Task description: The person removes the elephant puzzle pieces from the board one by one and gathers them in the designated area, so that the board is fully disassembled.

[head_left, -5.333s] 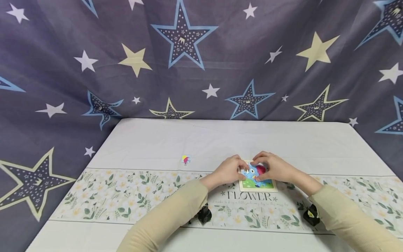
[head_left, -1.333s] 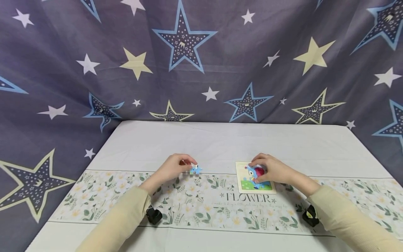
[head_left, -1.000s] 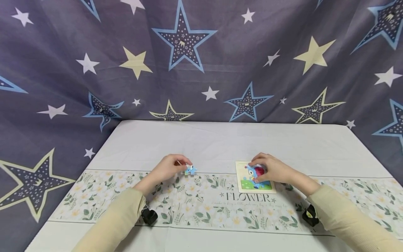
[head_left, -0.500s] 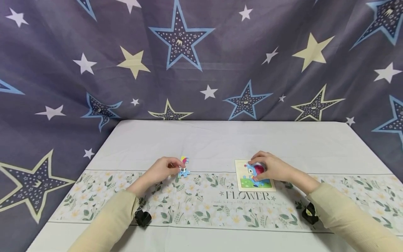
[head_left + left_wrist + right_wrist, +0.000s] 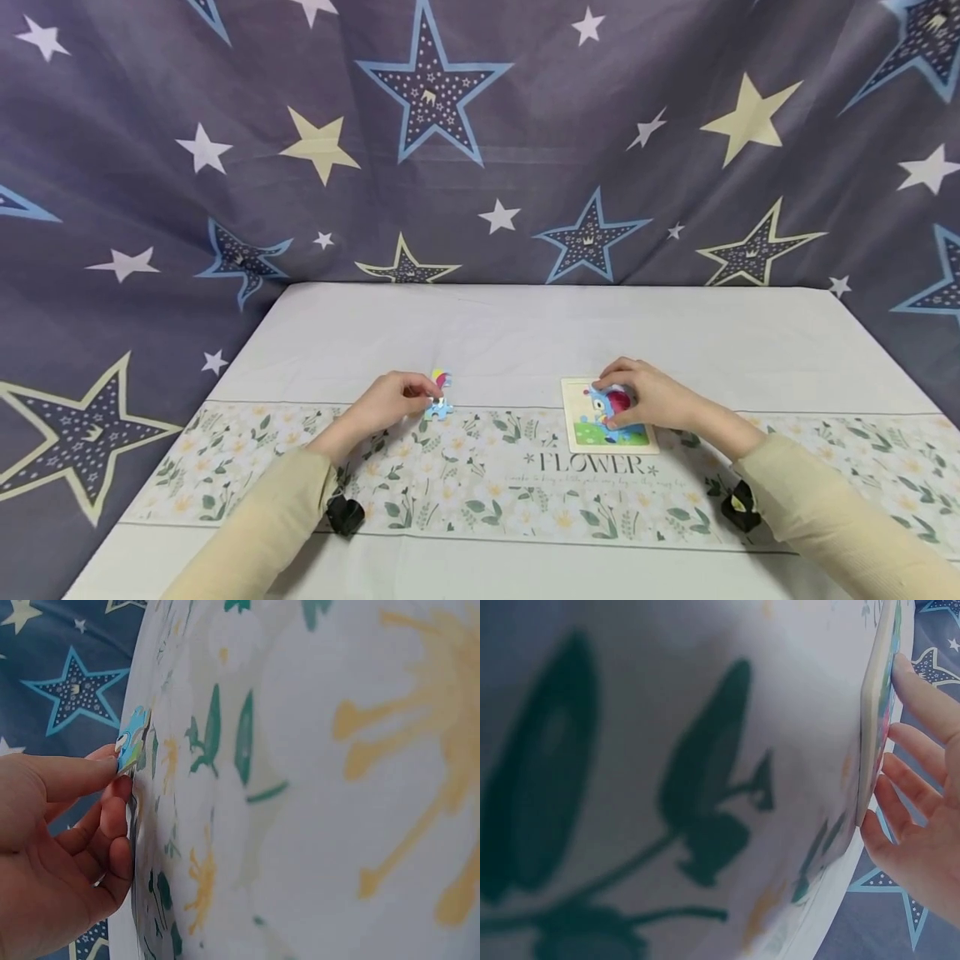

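At the left of the table, my left hand point(image 5: 388, 404) pinches a small blue jigsaw puzzle piece point(image 5: 438, 409) between thumb and fingers. The left wrist view shows the piece point(image 5: 133, 737) at the fingertips, just off or against the cloth. Right beside it, on the far side, lies another puzzle piece point(image 5: 440, 379) in yellow and red. My right hand point(image 5: 651, 398) rests its spread fingertips on the puzzle board point(image 5: 582, 443), which pictures a blue character on green grass. Bare cream shows in the board's left and upper part. The right wrist view catches the board point(image 5: 877, 697) edge-on.
A white tablecloth point(image 5: 360, 333) with a floral band and the word FLOWER covers the table. Behind it hangs a dark curtain point(image 5: 525, 108) with stars. Black wrist devices point(image 5: 346, 515) sit under both sleeves.
My left hand has left the board and moved left with the blue piece, stopping beside the yellow-and-red one. Over the last half second little moves. My right hand has stayed on the board.
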`<action>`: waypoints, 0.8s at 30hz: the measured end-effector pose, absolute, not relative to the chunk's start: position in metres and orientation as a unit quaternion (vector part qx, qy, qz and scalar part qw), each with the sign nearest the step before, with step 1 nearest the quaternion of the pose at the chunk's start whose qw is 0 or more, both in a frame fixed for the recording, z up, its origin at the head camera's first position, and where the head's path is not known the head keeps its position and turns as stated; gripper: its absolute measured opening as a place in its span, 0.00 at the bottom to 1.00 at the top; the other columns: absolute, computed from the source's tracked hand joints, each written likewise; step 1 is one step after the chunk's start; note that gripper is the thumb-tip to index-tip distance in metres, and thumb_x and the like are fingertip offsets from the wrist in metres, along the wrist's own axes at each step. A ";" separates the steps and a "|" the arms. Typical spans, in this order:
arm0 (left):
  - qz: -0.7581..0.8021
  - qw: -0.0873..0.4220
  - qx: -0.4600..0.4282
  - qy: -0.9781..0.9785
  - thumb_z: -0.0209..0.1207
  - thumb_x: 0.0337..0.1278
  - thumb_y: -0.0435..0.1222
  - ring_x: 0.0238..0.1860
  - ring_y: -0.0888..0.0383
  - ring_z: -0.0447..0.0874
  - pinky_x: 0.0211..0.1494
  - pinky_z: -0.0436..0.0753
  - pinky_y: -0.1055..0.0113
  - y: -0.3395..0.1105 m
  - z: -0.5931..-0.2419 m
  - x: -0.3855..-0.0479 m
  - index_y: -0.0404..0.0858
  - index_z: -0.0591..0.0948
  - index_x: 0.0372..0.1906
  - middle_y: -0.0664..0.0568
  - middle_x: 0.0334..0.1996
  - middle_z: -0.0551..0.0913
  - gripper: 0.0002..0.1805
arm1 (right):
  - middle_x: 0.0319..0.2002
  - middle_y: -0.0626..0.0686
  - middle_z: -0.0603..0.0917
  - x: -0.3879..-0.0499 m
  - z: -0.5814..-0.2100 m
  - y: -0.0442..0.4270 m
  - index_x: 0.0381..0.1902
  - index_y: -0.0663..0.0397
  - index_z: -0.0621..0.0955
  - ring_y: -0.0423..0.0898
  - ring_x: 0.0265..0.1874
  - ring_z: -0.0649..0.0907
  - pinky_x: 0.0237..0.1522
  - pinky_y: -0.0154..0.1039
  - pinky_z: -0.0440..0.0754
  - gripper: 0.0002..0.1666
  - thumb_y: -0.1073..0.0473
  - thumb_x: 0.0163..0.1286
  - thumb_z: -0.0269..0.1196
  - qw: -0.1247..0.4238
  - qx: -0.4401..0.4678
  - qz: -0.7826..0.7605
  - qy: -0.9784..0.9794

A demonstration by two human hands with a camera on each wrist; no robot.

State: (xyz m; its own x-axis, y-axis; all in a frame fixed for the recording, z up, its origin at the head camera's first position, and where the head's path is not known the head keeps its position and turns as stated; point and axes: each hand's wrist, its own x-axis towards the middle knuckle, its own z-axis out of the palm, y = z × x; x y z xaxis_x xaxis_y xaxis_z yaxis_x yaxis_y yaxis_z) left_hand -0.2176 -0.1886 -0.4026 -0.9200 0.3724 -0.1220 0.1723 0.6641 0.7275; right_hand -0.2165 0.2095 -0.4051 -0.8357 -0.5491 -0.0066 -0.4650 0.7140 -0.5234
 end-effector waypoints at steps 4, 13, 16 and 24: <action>0.378 0.134 0.156 0.903 0.55 0.58 0.33 0.25 0.57 0.68 0.28 0.69 0.66 -0.188 -0.404 -0.220 0.43 0.82 0.38 0.53 0.26 0.75 0.07 | 0.51 0.53 0.73 -0.217 -0.405 0.209 0.52 0.55 0.78 0.53 0.52 0.71 0.50 0.49 0.70 0.33 0.49 0.47 0.72 0.080 -0.276 -0.260 0.922; 0.369 0.133 0.162 0.906 0.55 0.58 0.33 0.27 0.58 0.69 0.30 0.70 0.66 -0.187 -0.404 -0.220 0.43 0.83 0.38 0.53 0.29 0.77 0.08 | 0.51 0.54 0.73 -0.217 -0.404 0.209 0.52 0.55 0.78 0.53 0.52 0.71 0.50 0.49 0.70 0.33 0.50 0.48 0.71 0.080 -0.276 -0.260 0.922; 0.366 0.131 0.158 0.908 0.55 0.58 0.34 0.28 0.58 0.70 0.31 0.70 0.66 -0.187 -0.404 -0.220 0.44 0.83 0.39 0.53 0.31 0.78 0.08 | 0.51 0.54 0.73 -0.217 -0.404 0.209 0.52 0.55 0.78 0.53 0.51 0.72 0.49 0.49 0.70 0.33 0.50 0.47 0.72 0.079 -0.278 -0.260 0.921; 0.365 0.134 0.157 0.908 0.54 0.59 0.33 0.29 0.58 0.70 0.32 0.69 0.65 -0.186 -0.402 -0.219 0.44 0.83 0.38 0.53 0.32 0.79 0.08 | 0.51 0.53 0.74 -0.217 -0.406 0.210 0.52 0.55 0.78 0.52 0.50 0.72 0.48 0.47 0.70 0.33 0.50 0.47 0.72 0.078 -0.280 -0.259 0.921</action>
State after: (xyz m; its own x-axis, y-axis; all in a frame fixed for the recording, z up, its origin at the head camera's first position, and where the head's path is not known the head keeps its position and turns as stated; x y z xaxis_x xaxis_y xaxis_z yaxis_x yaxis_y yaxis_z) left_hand -0.2186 -0.1858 -0.4018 -0.9150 0.3822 -0.1294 0.1862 0.6844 0.7049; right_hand -0.2174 0.2096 -0.4056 -0.8309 -0.5564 0.0022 -0.4758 0.7085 -0.5212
